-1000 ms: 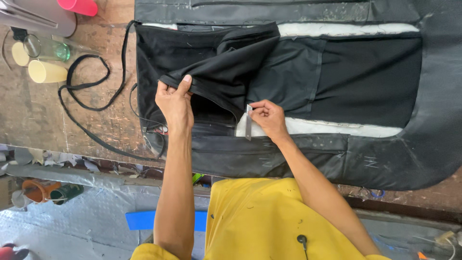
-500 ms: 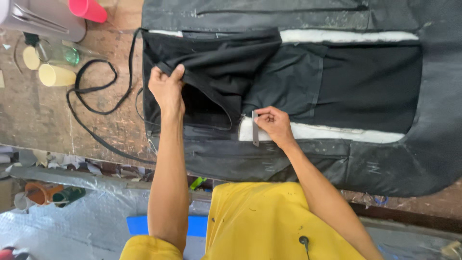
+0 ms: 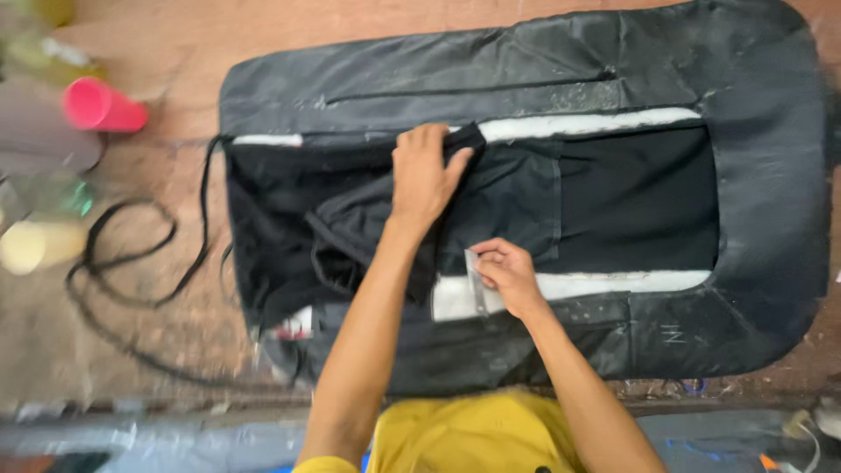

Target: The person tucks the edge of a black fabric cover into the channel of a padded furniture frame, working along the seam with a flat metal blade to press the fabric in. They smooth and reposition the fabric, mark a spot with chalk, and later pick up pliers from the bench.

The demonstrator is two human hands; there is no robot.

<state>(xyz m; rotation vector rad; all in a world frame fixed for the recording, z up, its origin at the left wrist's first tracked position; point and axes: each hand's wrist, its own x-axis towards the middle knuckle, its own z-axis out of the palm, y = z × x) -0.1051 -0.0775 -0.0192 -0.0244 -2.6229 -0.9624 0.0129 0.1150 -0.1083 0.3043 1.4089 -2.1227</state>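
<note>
Single head view, looking steeply down, close over workbench [image 3: 131, 333]

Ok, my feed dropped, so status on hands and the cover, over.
Left hand gripping folded black fabric. Right hand pinching thin metal blade at white foam edge. Nothing in the way.

The left side of the view is smeared by motion, so the pale yellow cylinder [image 3: 35, 246], the clear greenish bottle [image 3: 54, 194] and the pink plastic cup [image 3: 102, 107] on the wooden worktop [image 3: 158, 52] show only as soft shapes. The large black padded fabric cover [image 3: 753, 175] runs off the top and right edges. The left hand [image 3: 425, 180] hides the black cloth fold under its palm, and the thin grey metal strip [image 3: 476, 282] disappears into the right hand [image 3: 508, 273].
</note>
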